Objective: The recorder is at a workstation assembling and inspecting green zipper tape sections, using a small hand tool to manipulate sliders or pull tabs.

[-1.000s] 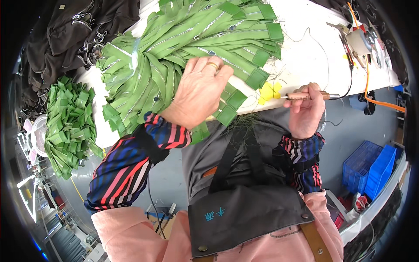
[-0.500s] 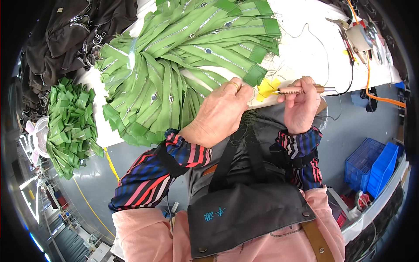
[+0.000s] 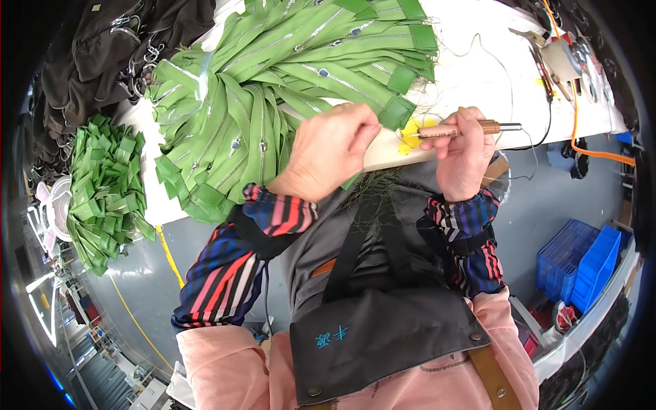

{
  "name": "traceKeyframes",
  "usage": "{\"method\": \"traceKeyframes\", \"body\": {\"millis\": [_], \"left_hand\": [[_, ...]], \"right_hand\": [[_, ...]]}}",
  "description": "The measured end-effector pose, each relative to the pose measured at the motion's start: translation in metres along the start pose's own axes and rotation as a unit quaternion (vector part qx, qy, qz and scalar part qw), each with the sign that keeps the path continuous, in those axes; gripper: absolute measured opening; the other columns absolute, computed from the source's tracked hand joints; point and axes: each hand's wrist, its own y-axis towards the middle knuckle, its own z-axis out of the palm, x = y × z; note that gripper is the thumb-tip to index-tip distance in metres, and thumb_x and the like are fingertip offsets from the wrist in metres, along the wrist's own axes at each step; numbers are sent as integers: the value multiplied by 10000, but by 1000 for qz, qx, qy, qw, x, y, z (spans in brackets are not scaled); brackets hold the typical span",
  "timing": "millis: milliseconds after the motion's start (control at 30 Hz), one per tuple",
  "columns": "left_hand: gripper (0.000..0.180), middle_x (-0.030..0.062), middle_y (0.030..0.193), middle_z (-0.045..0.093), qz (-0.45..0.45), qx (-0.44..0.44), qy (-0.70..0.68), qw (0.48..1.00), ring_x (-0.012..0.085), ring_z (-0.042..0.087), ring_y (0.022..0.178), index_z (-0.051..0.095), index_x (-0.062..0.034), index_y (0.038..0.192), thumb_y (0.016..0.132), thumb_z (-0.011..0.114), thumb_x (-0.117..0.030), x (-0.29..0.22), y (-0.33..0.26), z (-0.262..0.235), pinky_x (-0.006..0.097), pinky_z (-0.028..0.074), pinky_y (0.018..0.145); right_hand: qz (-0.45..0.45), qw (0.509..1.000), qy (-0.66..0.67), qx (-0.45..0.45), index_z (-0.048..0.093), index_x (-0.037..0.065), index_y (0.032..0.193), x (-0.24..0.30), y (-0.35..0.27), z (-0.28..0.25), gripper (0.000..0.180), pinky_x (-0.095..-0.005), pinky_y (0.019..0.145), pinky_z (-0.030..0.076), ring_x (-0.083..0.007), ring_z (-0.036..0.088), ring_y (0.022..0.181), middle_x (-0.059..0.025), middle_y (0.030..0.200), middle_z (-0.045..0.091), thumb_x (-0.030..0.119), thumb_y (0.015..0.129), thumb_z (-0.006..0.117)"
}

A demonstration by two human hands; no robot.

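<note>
My left hand (image 3: 331, 147) is closed, back upward, over the near edge of the green zippers (image 3: 266, 82); what its fingers hold, if anything, is hidden. A bit of green shows just below it. My right hand (image 3: 465, 154) grips a pen-shaped tool (image 3: 488, 127) with a brown handle, a metal rear end and a thin cord. The tool's tip points left, over a yellow patch (image 3: 408, 139) at the table's edge. The zippers lie fanned out in a large bundle, bound with clear wrap (image 3: 202, 85), with darker green tabs on their ends.
A second green bundle (image 3: 106, 195) hangs off the table (image 3: 478, 75) at left, near dark garments (image 3: 89, 61). Tools and an orange cable (image 3: 601, 157) lie at right. Blue crates (image 3: 574, 260) stand on the floor. Loose threads (image 3: 379, 188) cling to my apron.
My left hand has moved left and up, away from the tool, and its wrist has turned. The right hand has shifted slightly left, still holding the tool.
</note>
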Motion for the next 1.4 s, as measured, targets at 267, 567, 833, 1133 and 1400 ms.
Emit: {"method": "traceKeyframes", "body": {"millis": [267, 567, 833, 1133, 1400], "left_hand": [[65, 40, 735, 606, -66, 28, -135, 988, 54, 522, 672, 546, 13, 840, 850, 524, -48, 14, -2, -6, 210, 436, 618], [108, 58, 714, 604, -41, -44, -126, 990, 80, 541, 661, 524, 18, 825, 866, 507, -80, 14, -6, 4, 232, 445, 616], [96, 63, 696, 599, -42, -58, -130, 989, 89, 539, 637, 513, 24, 814, 855, 508, -63, 16, -8, 7, 238, 447, 605], [95, 69, 692, 601, -40, -60, -125, 990, 95, 543, 629, 514, 23, 811, 848, 517, -65, 16, -7, 7, 244, 448, 599], [99, 71, 691, 605, -41, -62, -116, 990, 95, 550, 628, 514, 23, 808, 847, 518, -68, 15, -7, 7, 246, 449, 593]], "right_hand": [[-18, 986, -149, 67, 538, 15, 733, -9, -4, 12, 192, -173, 405, 393, -84, 559, 485, -38, 657, 570, 157, 861, 552], [-78, 968, -224, 81, 541, 8, 745, -18, -8, 15, 136, -180, 434, 419, -62, 545, 513, -27, 631, 562, 95, 844, 576], [-104, 960, -245, 86, 542, 5, 765, -21, -8, 13, 136, -180, 443, 410, -53, 521, 497, -25, 588, 559, 107, 848, 575], [-104, 959, -248, 84, 544, 6, 760, -21, -8, 14, 134, -179, 442, 411, -53, 520, 492, -31, 590, 566, 104, 845, 579], [-111, 958, -251, 79, 541, 8, 751, -22, -8, 15, 139, -175, 438, 407, -52, 517, 492, -30, 585, 565, 103, 843, 583]]}}
